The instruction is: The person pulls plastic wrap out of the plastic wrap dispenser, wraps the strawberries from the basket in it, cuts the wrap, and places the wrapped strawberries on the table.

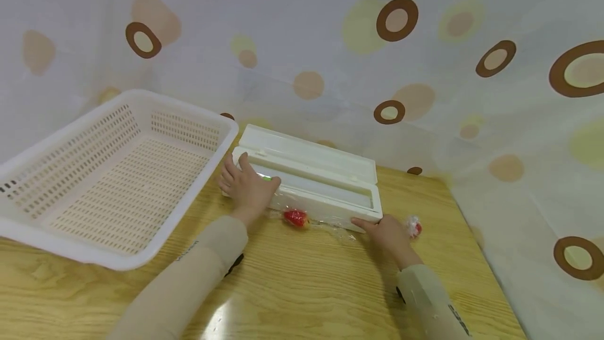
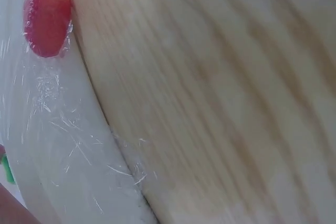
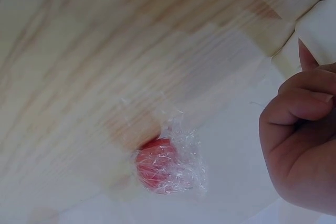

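Note:
A long white cling film dispenser (image 1: 325, 206) stands on the wooden table with its lid (image 1: 306, 153) tipped open behind it. My left hand (image 1: 247, 185) grips its left end, the thumb by a small green spot at the film roll. The right hand (image 1: 389, 235) holds the right end, thumb along the front wall; in the right wrist view its fingers (image 3: 299, 108) are curled. Clear film hangs down the front. Against that front lies a red strawberry-like piece (image 1: 295, 218), under film in the left wrist view (image 2: 47, 22). A film-wrapped red piece (image 1: 414, 227) lies right of my right hand.
A large white perforated plastic basket (image 1: 189, 214) stands on the left, close to the dispenser's left end. Behind the table (image 1: 302, 287) and along its right side hangs a pale sheet (image 1: 292, 30) with brown and yellow circles.

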Demonstrator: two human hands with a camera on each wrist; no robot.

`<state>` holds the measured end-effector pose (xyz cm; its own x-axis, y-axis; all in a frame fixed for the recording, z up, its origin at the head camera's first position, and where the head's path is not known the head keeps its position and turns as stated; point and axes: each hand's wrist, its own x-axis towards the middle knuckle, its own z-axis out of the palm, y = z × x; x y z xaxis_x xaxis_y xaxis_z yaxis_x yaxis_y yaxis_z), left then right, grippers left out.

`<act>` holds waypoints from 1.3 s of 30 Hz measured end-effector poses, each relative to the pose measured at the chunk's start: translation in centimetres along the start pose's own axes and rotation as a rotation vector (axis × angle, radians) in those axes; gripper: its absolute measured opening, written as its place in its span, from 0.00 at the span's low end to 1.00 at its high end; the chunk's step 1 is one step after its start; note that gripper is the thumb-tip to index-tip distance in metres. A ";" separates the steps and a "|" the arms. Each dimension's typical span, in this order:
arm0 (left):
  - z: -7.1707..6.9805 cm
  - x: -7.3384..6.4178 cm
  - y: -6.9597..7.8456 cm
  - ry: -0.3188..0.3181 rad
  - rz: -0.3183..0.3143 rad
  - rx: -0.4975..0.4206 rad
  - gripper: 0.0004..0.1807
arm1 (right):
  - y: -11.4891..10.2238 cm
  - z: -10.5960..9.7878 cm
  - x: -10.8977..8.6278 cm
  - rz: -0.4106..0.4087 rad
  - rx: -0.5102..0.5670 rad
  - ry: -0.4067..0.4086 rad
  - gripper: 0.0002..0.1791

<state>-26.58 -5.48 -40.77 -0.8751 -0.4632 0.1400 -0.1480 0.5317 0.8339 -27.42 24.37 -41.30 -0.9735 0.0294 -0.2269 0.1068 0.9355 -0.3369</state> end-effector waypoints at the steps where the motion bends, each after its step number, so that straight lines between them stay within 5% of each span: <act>1: -0.1 0.0 0.0 -0.008 -0.016 -0.006 0.48 | 0.0 0.0 0.0 0.000 0.002 -0.002 0.37; 9: -0.5 0.1 0.1 -0.018 -0.050 -0.060 0.37 | 0.2 0.0 -0.1 -0.003 0.008 -0.006 0.37; 18: -0.9 0.3 -0.1 0.054 -0.107 -0.124 0.26 | 0.1 0.0 0.0 -0.010 -0.011 -0.005 0.36; 26: -1.3 0.4 -0.3 0.049 -0.138 -0.189 0.22 | 0.0 0.0 -0.2 -0.019 -0.026 0.002 0.36; 39: -1.1 0.6 -0.1 0.156 -0.127 -0.175 0.23 | -0.1 0.0 -0.3 -0.026 -0.019 0.014 0.36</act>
<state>-26.60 -6.56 -40.15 -0.7714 -0.6288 0.0979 -0.1582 0.3385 0.9276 -27.12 24.27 -41.17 -0.9786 0.0103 -0.2054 0.0781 0.9426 -0.3247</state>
